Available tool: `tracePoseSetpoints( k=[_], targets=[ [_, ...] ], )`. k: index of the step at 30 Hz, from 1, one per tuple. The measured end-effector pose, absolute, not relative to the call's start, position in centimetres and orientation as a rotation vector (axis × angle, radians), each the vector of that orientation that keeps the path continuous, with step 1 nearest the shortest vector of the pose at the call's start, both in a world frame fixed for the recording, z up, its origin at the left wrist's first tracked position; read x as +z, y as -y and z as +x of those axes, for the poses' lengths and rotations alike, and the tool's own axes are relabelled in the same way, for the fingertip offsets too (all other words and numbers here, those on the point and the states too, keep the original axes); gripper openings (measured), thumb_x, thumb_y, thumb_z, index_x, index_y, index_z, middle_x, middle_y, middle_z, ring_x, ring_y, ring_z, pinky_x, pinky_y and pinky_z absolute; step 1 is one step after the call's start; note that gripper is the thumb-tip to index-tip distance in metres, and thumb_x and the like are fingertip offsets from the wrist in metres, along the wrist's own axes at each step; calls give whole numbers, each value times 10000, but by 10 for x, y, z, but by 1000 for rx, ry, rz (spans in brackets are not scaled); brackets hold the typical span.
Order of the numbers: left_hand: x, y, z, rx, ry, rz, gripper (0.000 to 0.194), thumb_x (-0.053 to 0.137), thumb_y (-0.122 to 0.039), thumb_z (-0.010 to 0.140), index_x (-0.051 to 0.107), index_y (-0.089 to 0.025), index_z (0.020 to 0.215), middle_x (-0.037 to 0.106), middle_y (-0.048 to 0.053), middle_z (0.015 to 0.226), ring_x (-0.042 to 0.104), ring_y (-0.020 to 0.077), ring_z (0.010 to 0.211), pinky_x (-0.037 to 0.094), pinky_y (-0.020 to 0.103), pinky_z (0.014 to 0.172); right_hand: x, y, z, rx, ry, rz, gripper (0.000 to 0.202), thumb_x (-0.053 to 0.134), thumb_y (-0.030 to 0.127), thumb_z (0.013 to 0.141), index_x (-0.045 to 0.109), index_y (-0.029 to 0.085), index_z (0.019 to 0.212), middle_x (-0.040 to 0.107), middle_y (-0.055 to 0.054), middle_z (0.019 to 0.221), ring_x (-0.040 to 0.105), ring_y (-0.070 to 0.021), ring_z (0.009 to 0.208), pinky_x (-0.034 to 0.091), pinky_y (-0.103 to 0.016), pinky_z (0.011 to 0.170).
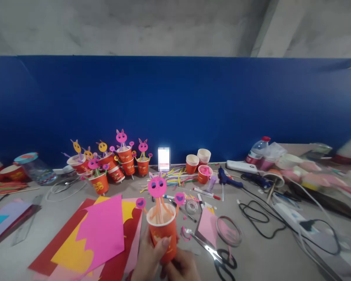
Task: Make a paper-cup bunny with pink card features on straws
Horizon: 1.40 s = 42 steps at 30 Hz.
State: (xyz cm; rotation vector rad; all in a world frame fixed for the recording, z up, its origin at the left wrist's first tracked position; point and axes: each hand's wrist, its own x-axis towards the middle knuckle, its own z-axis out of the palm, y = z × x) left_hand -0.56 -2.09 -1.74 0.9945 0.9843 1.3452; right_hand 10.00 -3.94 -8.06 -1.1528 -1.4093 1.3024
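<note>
An orange-red paper cup stands upright near the bottom centre, with a pink paper rabbit face and two pink discs on pipe-cleaner arms rising out of it. My left hand is wrapped round the cup's left side, its thumb across the front. Low at the right, my right hand has its fingers closed at the underside of the cup; what they pinch there, if anything, is hidden. Open scissors lie to the right of my hands, and a pink sheet lies on coloured paper at the left.
Several finished figure cups stand at the back left. Pipe cleaners lie at the back centre beside stacked paper cups. A blue glue gun, tape roll, cables and a power strip occupy the right. A blue partition rises behind.
</note>
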Motion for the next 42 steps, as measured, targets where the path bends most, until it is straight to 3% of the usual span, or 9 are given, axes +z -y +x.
tracePoseSetpoints(
  k=[5, 9, 13, 16, 22, 32, 35, 40, 42],
  targets=[
    [-16, 15, -15, 1309, -963, 994, 467, 787, -554, 683, 619, -174, 896, 715, 42, 710, 576, 131, 462, 517, 269, 493, -79, 35, 101, 1306, 1437, -1050, 541, 548, 667, 851, 681, 166, 697, 575, -3, 505, 457, -103, 419, 389, -202, 434],
    [-16, 10, -17, 1348, -907, 795, 400, 807, -445, 714, 620, -189, 957, 721, 33, 762, 679, 179, 642, 562, 289, 631, -73, 39, 106, 1472, 1346, -1013, 493, 612, 667, 821, 657, 180, 884, 612, 3, 614, 511, -115, 501, 417, -204, 473],
    [-12, 0, -20, 1338, -760, 601, 469, 789, -426, 734, 628, -194, 1108, 734, 51, 865, 713, 222, 819, 571, 338, 754, -65, 40, 112, 1712, 1120, -1031, 507, 555, 699, 845, 594, 194, 878, 628, 2, 665, 503, -97, 454, 387, -188, 416],
    [-12, -6, -22, 1321, -756, 570, 490, 780, -399, 753, 616, -189, 1165, 739, 54, 879, 711, 220, 842, 566, 337, 777, -63, 39, 113, 1757, 1046, -992, 523, 548, 709, 842, 588, 189, 883, 645, -9, 672, 516, -101, 462, 404, -197, 426],
    [-16, -7, -21, 1301, -768, 600, 414, 760, -406, 784, 619, -170, 1092, 736, 81, 894, 717, 232, 834, 566, 342, 747, -73, 34, 105, 1751, 1103, -1003, 563, 654, 734, 750, 528, 211, 913, 615, 30, 675, 505, -81, 464, 397, -183, 447],
    [-27, -9, -34, 1273, -745, 752, 573, 768, -454, 784, 571, -217, 1268, 720, 115, 1074, 700, 271, 968, 546, 387, 857, -92, 25, 114, 1606, 1345, -1070, 477, 562, 684, 850, 574, 216, 942, 644, -5, 736, 550, -123, 525, 419, -207, 462],
    [-35, -8, -38, 1288, -797, 790, 528, 730, -432, 830, 571, -218, 1286, 720, 122, 1109, 677, 290, 1058, 529, 409, 922, -90, 22, 117, 1384, 1481, -1081, 448, 581, 608, 872, 618, 203, 1060, 685, -57, 862, 640, -190, 704, 509, -273, 606],
    [-45, -8, -40, 1314, -853, 895, 629, 748, -395, 813, 526, -223, 1376, 665, 130, 1279, 559, 318, 1265, 457, 429, 1055, -85, 14, 115, 1281, 1413, -1047, 519, 618, 526, 880, 517, 200, 1272, 708, -113, 1044, 684, -237, 825, 552, -326, 706],
    [-47, -7, -40, 1301, -852, 983, 624, 762, -378, 798, 547, -218, 1361, 618, 132, 1356, 527, 332, 1299, 435, 445, 1080, -81, 11, 113, 1254, 1417, -1035, 520, 628, 507, 879, 507, 210, 1289, 686, -128, 1162, 679, -265, 982, 551, -354, 833]
  ],
)
